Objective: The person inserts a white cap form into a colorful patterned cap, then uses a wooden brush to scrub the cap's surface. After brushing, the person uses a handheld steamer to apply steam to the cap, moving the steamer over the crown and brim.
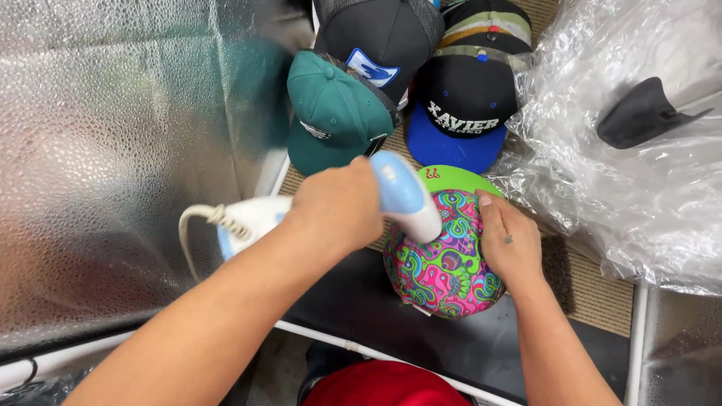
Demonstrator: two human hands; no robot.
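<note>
Your head view was bright and evenly lit from overhead. Glare streaked the crinkled plastic sheet [639, 188] and the dimpled panel [98, 150]. Motion blur softened your left hand [335, 207]; straight edges bowed toward the frame's corners.

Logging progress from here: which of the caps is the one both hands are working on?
The swirl-patterned pink and green cap, nearest the person. The right hand rests on it; the left hand holds a white and blue steamer against it.
</note>
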